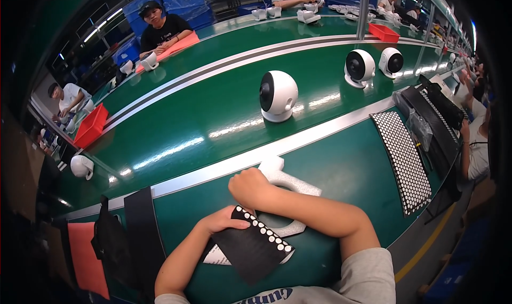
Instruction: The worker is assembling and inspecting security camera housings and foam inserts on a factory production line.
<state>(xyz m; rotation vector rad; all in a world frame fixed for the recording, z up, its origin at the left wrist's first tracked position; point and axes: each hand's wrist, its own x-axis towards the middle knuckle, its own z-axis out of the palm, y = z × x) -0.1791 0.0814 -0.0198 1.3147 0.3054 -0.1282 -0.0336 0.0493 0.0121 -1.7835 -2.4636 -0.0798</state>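
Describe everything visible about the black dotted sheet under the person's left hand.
The black dotted sheet is a thin, flat, roughly rectangular piece, matte black, with a row of white round dots along its upper right edge. It lies tilted on the green table near the person's body, over a white sheet that peeks out at its lower left. The left hand rests on its upper corner. Its top edge lies by the white foam ring, where the right hand is.
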